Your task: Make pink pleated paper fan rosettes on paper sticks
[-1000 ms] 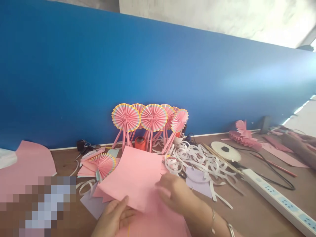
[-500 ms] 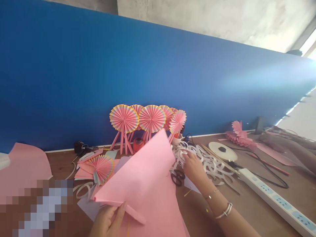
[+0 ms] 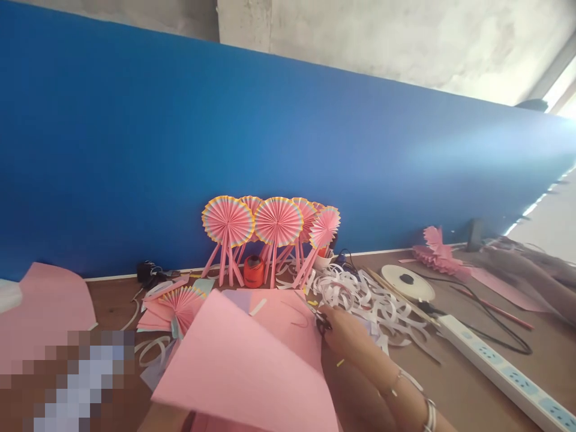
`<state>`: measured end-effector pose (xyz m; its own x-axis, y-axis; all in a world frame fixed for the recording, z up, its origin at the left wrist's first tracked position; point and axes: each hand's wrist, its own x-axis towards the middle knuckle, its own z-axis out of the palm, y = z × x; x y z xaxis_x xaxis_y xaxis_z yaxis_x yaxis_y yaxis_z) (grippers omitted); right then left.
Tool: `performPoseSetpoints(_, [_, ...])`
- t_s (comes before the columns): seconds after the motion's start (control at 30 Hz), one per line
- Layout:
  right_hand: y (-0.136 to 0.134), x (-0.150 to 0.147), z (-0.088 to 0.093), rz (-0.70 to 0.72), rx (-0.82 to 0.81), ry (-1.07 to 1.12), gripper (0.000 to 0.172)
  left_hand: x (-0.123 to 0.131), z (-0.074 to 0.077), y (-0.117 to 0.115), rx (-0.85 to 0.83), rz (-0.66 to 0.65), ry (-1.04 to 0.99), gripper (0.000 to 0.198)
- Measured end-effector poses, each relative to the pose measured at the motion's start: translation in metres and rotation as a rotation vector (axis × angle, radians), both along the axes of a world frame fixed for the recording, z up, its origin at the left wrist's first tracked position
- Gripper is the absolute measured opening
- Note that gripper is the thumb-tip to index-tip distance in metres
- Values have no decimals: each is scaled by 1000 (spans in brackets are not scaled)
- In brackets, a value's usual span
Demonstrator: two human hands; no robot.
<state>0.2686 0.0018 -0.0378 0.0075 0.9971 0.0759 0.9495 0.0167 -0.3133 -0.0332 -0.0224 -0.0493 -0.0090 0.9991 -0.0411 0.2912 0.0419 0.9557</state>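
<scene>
A large pink paper sheet [image 3: 243, 366] is raised over the front of the table, its edge hiding most of my left hand [image 3: 167, 418]. Only a strip of that hand shows beneath the sheet; the fingers are covered, but the paper is held up there. My right hand [image 3: 344, 336] grips the dark handles of a pair of scissors [image 3: 323, 324], whose blades point away to the upper left. Under the blades lie more pink paper sheets [image 3: 288, 312]. A tangle of white paper strips [image 3: 346, 288] lies just beyond my right hand.
Several pink pleated paper fans [image 3: 278, 222] on rolled legs stand against the blue partition [image 3: 270, 132], beside a red string spool [image 3: 254, 272]. Rightward lie a round white lid [image 3: 400, 282], a power strip [image 3: 495, 360] and black cable. Another person's arm [image 3: 535, 276] rests far right.
My right hand has moved from the white strips down to the scissors and taken hold of them. The raised pink sheet has swung down and left, covering my left hand and the rolled edge.
</scene>
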Motion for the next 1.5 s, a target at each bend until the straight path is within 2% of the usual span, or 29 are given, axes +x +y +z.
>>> performPoseSetpoints(0.1, [1, 11, 10, 31, -68, 155, 46, -11, 13, -2, -88, -63, -63, 33])
performPoseSetpoints(0.13, [1, 13, 13, 39, -109, 266, 45, -15, 20, -2, -153, -133, -119, 36])
performPoseSetpoints(0.17, [1, 15, 16, 32, -172, 499, 42, -17, 28, -1, -219, -204, -188, 38])
performPoseSetpoints(0.2, [-1, 16, 18, 22, -244, 736, 40, -19, 36, 0, -226, -217, -243, 38])
performPoseSetpoints(0.3, [-3, 17, 21, -14, -429, 1252, 41, -17, 58, 11, -151, -117, -275, 31])
performPoseSetpoints(0.37, [-1, 18, 18, -104, -377, 1454, 41, -13, 63, 22, -78, -106, -299, 31])
performPoseSetpoints(0.43, [2, 21, 16, -225, -180, 1579, 42, -9, 61, 32, -10, -90, -329, 34])
performPoseSetpoints(0.53, [2, 17, 19, -308, 168, 1567, 45, -4, 49, 43, 43, -62, -383, 36])
performPoseSetpoints(0.6, [-7, 4, 26, -244, 290, 1439, 45, -3, 41, 48, 48, -52, -431, 35])
performPoseSetpoints(0.63, [-13, -5, 30, -149, 236, 1360, 43, -3, 38, 49, 43, -41, -465, 34])
performPoseSetpoints(0.67, [-20, -16, 32, -28, 83, 1307, 40, -2, 35, 50, 35, -24, -503, 34])
performPoseSetpoints(0.73, [-33, -38, 30, 179, -358, 1249, 31, -3, 31, 50, 21, 19, -589, 35])
performPoseSetpoints(0.8, [-41, -58, 20, 360, -750, 1161, 29, -4, 28, 50, 14, 43, -679, 34])
performPoseSetpoints(0.93, [-36, -74, -8, 567, -952, 1050, 34, -7, 26, 50, 19, 45, -820, 33])
performPoseSetpoints(1.0, [-31, -72, -13, 611, -1010, 991, 39, -9, 27, 51, 24, 56, -855, 33])
performPoseSetpoints(1.1, [-30, -70, -9, 567, -966, 952, 46, -8, 26, 52, 18, 58, -876, 33])
performPoseSetpoints(1.27, [-40, -85, 1, 534, -861, 1119, 52, 2, 17, 46, -30, 47, -824, 33])
performPoseSetpoints(1.5, [-46, -100, -8, 492, -790, 1197, 59, 11, 6, 40, -35, 89, -723, 33])
